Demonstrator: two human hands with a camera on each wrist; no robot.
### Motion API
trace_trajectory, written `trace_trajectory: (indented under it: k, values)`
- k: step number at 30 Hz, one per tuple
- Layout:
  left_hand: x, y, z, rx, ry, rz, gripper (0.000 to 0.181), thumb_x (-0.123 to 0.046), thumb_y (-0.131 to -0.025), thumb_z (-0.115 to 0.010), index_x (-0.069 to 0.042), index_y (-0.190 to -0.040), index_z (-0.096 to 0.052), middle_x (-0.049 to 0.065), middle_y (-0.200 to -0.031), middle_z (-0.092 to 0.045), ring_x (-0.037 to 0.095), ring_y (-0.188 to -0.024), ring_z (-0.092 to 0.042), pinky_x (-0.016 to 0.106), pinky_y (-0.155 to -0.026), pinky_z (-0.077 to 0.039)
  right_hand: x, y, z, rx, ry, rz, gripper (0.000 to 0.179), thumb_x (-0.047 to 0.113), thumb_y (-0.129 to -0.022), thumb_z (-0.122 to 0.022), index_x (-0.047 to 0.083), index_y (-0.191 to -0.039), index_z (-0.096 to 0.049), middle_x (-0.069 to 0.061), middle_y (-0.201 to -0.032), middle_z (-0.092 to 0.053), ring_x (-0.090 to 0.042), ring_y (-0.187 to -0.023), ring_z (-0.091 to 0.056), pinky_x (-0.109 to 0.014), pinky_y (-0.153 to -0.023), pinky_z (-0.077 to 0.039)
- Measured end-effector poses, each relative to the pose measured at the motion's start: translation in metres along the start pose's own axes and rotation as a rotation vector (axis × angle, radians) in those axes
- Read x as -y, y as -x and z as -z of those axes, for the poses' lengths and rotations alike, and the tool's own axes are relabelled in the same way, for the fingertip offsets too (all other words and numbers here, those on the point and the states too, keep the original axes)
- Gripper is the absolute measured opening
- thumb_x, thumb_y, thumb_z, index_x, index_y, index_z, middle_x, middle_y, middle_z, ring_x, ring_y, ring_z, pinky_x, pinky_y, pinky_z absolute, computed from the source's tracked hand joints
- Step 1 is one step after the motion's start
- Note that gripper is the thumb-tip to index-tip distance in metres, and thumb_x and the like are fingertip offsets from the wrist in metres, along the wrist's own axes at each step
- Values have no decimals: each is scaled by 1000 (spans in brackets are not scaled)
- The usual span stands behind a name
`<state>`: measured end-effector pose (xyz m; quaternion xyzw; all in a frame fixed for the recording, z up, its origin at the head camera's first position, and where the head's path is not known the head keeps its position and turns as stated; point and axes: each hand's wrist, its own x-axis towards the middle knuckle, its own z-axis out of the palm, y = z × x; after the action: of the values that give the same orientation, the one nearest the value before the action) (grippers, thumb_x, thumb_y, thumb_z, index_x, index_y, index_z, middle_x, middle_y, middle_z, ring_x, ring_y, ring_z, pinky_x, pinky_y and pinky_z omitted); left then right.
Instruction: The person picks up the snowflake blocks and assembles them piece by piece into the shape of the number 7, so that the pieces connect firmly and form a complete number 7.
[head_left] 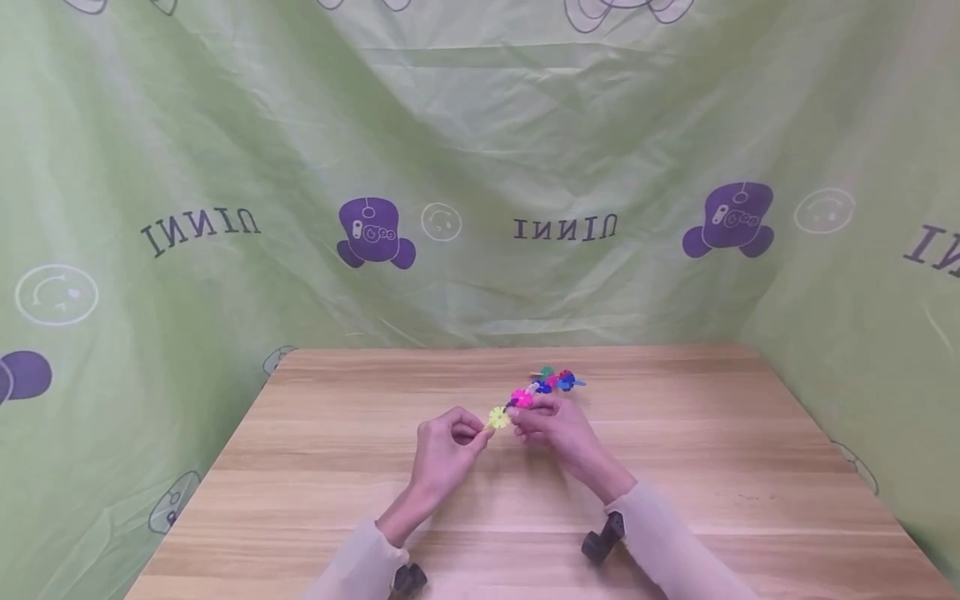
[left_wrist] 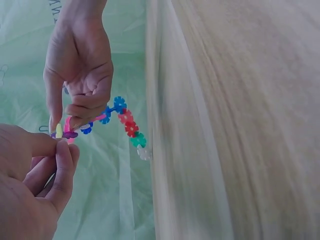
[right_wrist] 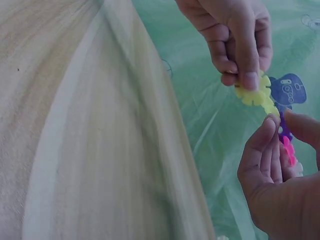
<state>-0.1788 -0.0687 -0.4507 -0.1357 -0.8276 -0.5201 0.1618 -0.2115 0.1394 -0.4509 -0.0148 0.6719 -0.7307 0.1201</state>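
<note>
A chain of interlocked plastic snowflake discs runs between and beyond both hands. My left hand [head_left: 447,454] pinches a yellow snowflake disc [right_wrist: 255,96] at the near end, thumb against its face. A second yellow disc [head_left: 498,417] joins it, followed by a purple one [right_wrist: 286,128] and a pink one [head_left: 522,398]. My right hand [head_left: 561,431] grips the chain around the purple disc, fingers curled beneath. Past the right hand, blue [left_wrist: 119,104], red [left_wrist: 128,122], green [left_wrist: 138,140] and white [left_wrist: 144,152] discs trail off in a bent line.
Both hands work above a wood-grain table [head_left: 337,500]. Behind and beside it hangs a green printed curtain [head_left: 465,150]. Dark wrist-worn devices show at the left cuff [head_left: 408,579] and the right cuff [head_left: 602,540].
</note>
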Motion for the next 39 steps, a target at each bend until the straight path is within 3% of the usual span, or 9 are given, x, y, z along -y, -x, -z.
trace_trajectory:
  k: [8, 11, 16, 21, 25, 30, 35, 39]
  values:
    - [1, 3, 2, -31, 16, -68, 14, 0, -83, -86, -6, -83, -73, 9, -77, -79, 15, -69, -77, 18, -66, -62, 8, -4, 14, -116, -211, -41, 40, 30, -106, -63, -5, -123, -60, -4, -91, -76, -15, -83, -75, -27, -81, -65]
    - [0, 5, 2, -20, 8, -86, 15, 0, -83, -85, -7, -83, -72, 9, -77, -79, 15, -69, -77, 18, -65, -62, 9, -4, 17, -134, -235, -47, 37, 25, -109, -58, -6, -129, -56, -2, -90, -75, -14, -83, -75, -26, -82, -65]
    - [-1, 8, 2, 51, -3, -79, 15, 0, -83, -84, -8, -83, -72, 9, -80, -80, 8, -69, -75, 17, -66, -62, 9, -2, 17, -151, -235, -42, 30, 9, -109, -50, -10, -133, -53, -4, -91, -74, -14, -84, -75, -27, -84, -65]
    - [2, 11, 1, 142, -43, -31, 14, -2, -83, -85, -9, -84, -73, 7, -81, -80, 5, -71, -72, 16, -68, -61, 10, 0, 18, -153, -187, -33, 29, 6, -108, -51, -9, -133, -55, -6, -94, -76, -15, -85, -75, -30, -86, -65]
    - [5, 14, 1, 250, -47, 51, 17, -6, -80, -89, -10, -87, -73, 5, -84, -79, 4, -75, -71, 16, -70, -60, 9, -1, 20, -125, -120, -31, 25, 7, -108, -54, -8, -127, -56, -7, -94, -76, -15, -83, -77, -32, -86, -66]
    - [7, 19, 4, 343, -18, 136, 23, -24, -79, -92, -12, -86, -74, 2, -86, -78, 6, -76, -72, 19, -70, -60, 4, -3, 23, -64, -68, -37, 24, 8, -108, -54, -9, -126, -54, -8, -92, -75, -15, -79, -77, -31, -82, -66]
    - [11, 12, 13, 401, -15, 206, 36, -53, -93, -76, -17, -88, -77, 3, -88, -79, 15, -75, -73, 27, -63, -60, 2, -3, 27, -15, -30, -47, 32, 7, -108, -53, -11, -135, -51, -8, -92, -75, -14, -79, -76, -31, -82, -66]
    - [22, -7, 19, 377, 6, 272, 55, -62, -101, -59, -10, -93, -77, 12, -91, -78, 22, -77, -73, 35, -66, -61, 2, -2, 27, 31, 4, -62, 28, 8, -108, -54, -8, -131, -54, -7, -93, -74, -15, -79, -76, -34, -82, -66]
